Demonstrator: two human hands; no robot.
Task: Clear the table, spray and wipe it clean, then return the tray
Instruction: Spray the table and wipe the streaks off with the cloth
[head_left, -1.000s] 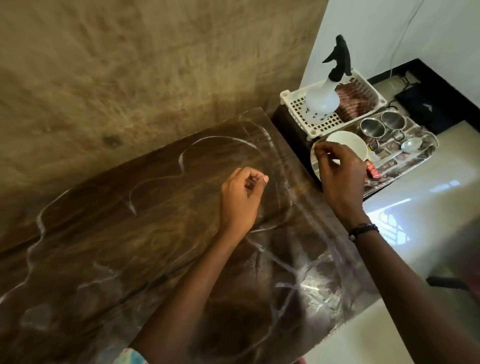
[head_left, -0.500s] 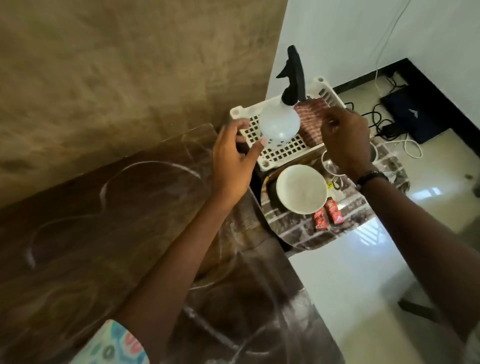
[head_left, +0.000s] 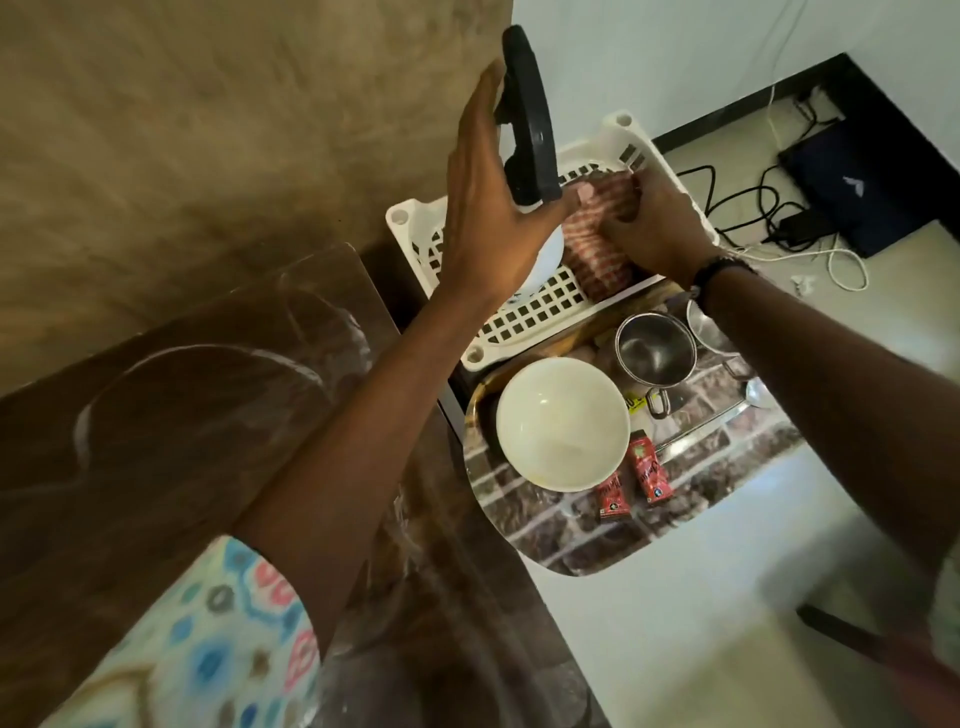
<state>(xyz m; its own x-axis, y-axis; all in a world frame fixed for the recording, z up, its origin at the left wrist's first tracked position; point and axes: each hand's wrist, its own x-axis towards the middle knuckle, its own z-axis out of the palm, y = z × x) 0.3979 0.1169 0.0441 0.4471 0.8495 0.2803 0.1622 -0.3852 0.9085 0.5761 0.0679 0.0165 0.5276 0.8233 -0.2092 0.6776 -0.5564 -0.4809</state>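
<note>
We see the left hand (head_left: 488, 208) reaching over the far end of the desk (head_left: 208, 426) to the spray bottle (head_left: 527, 119), which stands upright in the white perforated basket (head_left: 545, 312) just beyond the desk's edge. The hand is spread wide, fingers straight up along one side of the bottle's black trigger head and the thumb crossing under it at the neck; it touches the bottle, but we cannot tell whether it grips it yet. The bottle's pale round body shows only as a sliver below the palm.

The right hand (head_left: 654, 228) is curled down into the same basket, its fingers closed over a folded red-and-white checked cloth (head_left: 587, 249) lying beside the bottle. A dark band sits on that wrist.

Next to the basket, on a lower surface, rests the tray (head_left: 571, 530) with a brick pattern. It carries a white bowl (head_left: 561, 423), two small red sachets (head_left: 631, 480) just beside the bowl, and two steel cups (head_left: 657, 353), one partly hidden behind the right forearm.

The dark brown desk top shows pale curved streaks and carries nothing that we can see. Cables and a dark bag lie on the floor by the wall.
</note>
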